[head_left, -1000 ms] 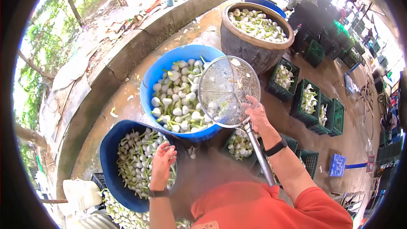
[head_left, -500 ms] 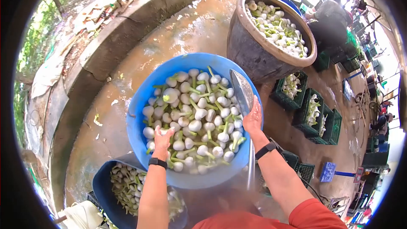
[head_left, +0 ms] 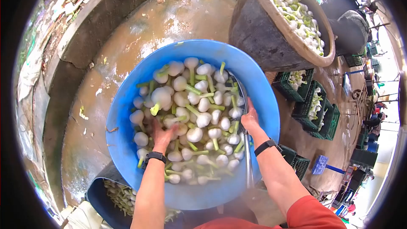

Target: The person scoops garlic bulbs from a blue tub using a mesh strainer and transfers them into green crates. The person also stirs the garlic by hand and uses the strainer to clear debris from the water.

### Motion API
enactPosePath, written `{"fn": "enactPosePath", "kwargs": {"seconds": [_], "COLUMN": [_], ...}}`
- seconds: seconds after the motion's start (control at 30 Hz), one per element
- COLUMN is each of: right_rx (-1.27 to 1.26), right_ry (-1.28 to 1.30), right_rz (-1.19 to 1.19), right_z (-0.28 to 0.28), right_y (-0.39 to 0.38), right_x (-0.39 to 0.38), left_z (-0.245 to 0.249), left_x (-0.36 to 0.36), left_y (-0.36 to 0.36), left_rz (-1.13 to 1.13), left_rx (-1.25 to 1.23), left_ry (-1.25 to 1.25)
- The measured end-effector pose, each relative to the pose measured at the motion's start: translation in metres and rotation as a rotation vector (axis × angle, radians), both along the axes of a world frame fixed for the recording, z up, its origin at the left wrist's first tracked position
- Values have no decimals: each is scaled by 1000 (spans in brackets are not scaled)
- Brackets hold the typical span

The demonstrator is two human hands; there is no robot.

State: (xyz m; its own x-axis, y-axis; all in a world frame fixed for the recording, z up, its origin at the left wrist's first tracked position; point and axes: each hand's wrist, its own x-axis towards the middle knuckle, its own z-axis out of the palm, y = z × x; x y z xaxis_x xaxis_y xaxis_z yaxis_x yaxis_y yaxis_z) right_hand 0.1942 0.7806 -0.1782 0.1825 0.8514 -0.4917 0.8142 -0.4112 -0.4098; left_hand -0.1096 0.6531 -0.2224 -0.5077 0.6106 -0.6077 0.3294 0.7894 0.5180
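A blue tub (head_left: pixel 193 46) holds many white garlic bulbs (head_left: pixel 194 134) with green stems in cloudy water. My left hand (head_left: pixel 162 135) is down among the bulbs at the left, fingers apart and partly hidden by them. At the right side of the tub, my right hand (head_left: pixel 250 116) grips a long-handled metal skimmer (head_left: pixel 241 89) by its rim. The skimmer's bowl dips edge-on into the garlic, mostly hidden, and its handle (head_left: pixel 248 165) runs toward my body across the tub's near rim.
A large brown clay vat (head_left: pixel 271 38) full of garlic stands at the upper right. Green crates (head_left: pixel 300 95) with garlic line the right. A dark blue container (head_left: pixel 95 193) of garlic sits at the lower left. A low concrete wall (head_left: pixel 91 29) curves along the left of the wet floor.
The skimmer has gone lower, its bowl sinking from above the tub's right side into the garlic. My left hand has moved down deeper among the bulbs. My view has come closer to the tub.
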Motion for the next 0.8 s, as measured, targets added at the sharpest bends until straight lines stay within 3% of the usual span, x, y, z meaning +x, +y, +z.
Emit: {"fn": "enactPosePath", "kwargs": {"seconds": [0.1,0.2,0.3,0.4,0.47,0.5,0.6,0.63,0.7,0.73,0.77,0.8], "right_rx": [33,49,74,-113,-76,-53,-115,-120,-286,-250,-249,-338], "right_ry": [196,218,174,459,499,519,690,688,683,744,747,740], "right_rz": [-53,-73,-79,-280,-277,-291,-384,-387,-517,-582,-580,-586], "right_z": [-23,-38,-52,-43,-34,-31,-25,-32,-54,-66,-78,-90], "right_y": [-3,-4,-11,-22,-35,-39,-44,-47,-45,-48,-47,-48], "right_x": [6,6,5,8,6,6,11,12,15,11,9,7], "left_z": [-11,-39,-40,-34,-14,-18,-21,-33,-68,-77,-83,-87], "left_x": [16,25,29,40,45,42,28,23,9,8,7,7], "left_y": [5,10,21,21,20,16,13,12,16,20,15,4], "left_rz": [32,112,-72,-75,109,109,341,342,674,695,693,83], "left_rx": [28,192,49,194,289,286,348,343,92,-55,-52,169], "left_ry": [-64,-76,-167,-147,-361,-368,-814,-814,-1159,-1190,-1189,-820]}}
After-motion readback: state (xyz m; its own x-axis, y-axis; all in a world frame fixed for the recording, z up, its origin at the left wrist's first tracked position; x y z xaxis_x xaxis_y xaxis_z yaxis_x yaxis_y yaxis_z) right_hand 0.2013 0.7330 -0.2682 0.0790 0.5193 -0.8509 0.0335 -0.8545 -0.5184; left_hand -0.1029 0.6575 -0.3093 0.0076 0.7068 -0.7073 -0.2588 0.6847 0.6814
